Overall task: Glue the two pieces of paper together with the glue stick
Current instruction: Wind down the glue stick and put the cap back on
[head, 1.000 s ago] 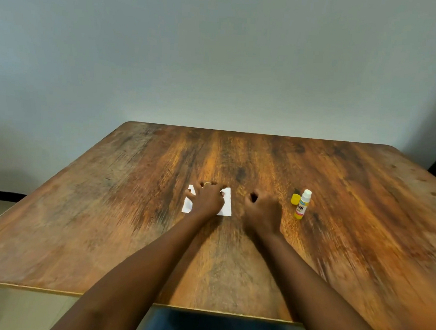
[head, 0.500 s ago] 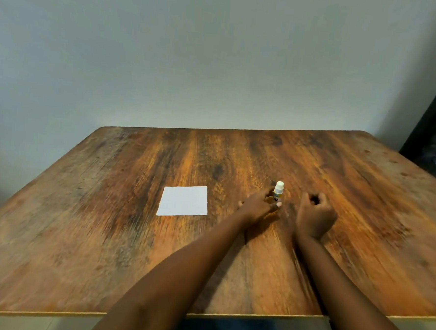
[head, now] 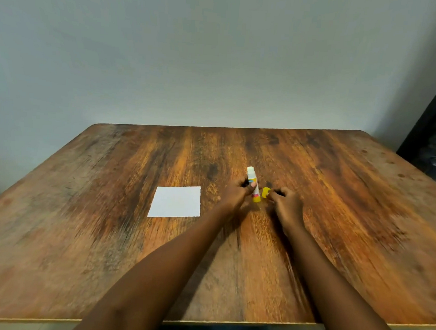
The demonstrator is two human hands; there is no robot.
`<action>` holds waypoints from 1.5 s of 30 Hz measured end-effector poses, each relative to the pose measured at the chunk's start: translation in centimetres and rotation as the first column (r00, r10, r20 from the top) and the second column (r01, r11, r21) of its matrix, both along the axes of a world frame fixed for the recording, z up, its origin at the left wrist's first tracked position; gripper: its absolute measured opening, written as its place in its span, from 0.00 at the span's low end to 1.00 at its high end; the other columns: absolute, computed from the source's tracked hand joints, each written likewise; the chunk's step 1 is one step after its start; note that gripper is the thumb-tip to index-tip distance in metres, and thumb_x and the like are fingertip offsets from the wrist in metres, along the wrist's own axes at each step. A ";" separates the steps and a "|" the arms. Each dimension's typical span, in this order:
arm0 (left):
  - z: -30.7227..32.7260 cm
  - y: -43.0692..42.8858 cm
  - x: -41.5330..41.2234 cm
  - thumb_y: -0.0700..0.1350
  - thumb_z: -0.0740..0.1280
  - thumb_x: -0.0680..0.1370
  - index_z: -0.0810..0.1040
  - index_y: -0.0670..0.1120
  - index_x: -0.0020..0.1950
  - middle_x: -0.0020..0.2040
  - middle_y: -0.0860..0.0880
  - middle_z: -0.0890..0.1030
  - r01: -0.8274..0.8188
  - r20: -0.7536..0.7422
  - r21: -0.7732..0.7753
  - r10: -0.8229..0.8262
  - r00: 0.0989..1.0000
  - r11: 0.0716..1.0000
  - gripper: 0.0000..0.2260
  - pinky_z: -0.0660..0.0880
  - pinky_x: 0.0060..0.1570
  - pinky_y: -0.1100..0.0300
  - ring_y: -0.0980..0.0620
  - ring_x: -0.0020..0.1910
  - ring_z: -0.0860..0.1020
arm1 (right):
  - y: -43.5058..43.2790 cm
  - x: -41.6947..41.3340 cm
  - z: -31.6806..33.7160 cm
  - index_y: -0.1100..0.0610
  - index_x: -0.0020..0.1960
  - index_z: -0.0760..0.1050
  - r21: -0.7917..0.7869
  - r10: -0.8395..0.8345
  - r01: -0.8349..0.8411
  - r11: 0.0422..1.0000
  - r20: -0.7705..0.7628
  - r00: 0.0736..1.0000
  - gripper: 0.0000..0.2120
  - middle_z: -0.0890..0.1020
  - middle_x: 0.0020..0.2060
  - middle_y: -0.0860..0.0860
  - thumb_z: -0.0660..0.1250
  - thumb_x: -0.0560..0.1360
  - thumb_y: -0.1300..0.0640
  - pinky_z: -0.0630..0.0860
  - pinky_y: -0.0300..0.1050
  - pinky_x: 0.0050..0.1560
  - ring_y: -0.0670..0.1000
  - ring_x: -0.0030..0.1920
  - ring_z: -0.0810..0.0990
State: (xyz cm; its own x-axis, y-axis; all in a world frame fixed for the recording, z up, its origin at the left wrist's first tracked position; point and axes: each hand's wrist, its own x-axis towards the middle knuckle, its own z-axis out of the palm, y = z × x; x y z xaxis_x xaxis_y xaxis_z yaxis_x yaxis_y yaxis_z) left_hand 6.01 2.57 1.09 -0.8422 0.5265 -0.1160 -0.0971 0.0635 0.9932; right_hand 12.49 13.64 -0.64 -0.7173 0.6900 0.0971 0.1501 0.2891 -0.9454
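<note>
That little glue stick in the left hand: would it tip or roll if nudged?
Probably tips easily: the glue stick is tall and narrow on a small yellow base. On its side, the round body would likely roll. It seems light: the left hand alone holds it.

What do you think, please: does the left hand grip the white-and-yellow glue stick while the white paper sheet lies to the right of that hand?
Not quite: in the head view the white paper sheet lies to the left of the left hand, which does grip the white-and-yellow glue stick.
</note>
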 end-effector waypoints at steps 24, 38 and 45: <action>1.9 -10.4 -5.1 0.40 0.59 0.80 0.71 0.34 0.66 0.54 0.46 0.79 -0.028 0.267 0.321 -0.063 0.962 0.947 0.16 0.77 0.49 0.64 0.54 0.49 0.79 | -8.2 -5.4 2.4 0.55 0.27 0.78 -0.487 0.562 -0.547 0.681 -0.130 0.816 0.10 0.73 0.21 0.48 0.72 0.67 0.60 0.63 0.33 0.21 0.42 0.22 0.68; 2.5 -11.4 -6.3 0.40 0.64 0.78 0.79 0.38 0.55 0.51 0.45 0.81 -0.138 0.083 0.176 0.126 0.989 0.975 0.09 0.76 0.45 0.64 0.52 0.45 0.78 | -10.3 -6.4 2.1 0.61 0.46 0.81 -0.371 0.581 -0.596 0.712 -0.167 0.797 0.05 0.81 0.35 0.52 0.67 0.74 0.62 0.74 0.35 0.33 0.44 0.34 0.79; 2.8 -12.0 -6.4 0.40 0.64 0.78 0.77 0.36 0.60 0.57 0.43 0.81 -0.118 0.091 0.125 0.107 0.990 0.985 0.12 0.74 0.57 0.59 0.49 0.55 0.77 | -9.5 -6.6 3.8 0.63 0.34 0.81 -0.330 0.573 -0.543 0.772 -0.007 0.820 0.03 0.81 0.27 0.53 0.73 0.66 0.65 0.67 0.37 0.26 0.48 0.29 0.75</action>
State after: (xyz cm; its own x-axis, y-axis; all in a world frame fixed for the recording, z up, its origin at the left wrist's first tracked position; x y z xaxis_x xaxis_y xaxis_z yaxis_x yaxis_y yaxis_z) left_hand -0.36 -9.42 3.92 -0.8871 0.4441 -0.1258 -0.1796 -0.0811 0.9804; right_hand 5.94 4.15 3.18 -0.9802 0.1487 -0.1304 0.1392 0.0501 -0.9890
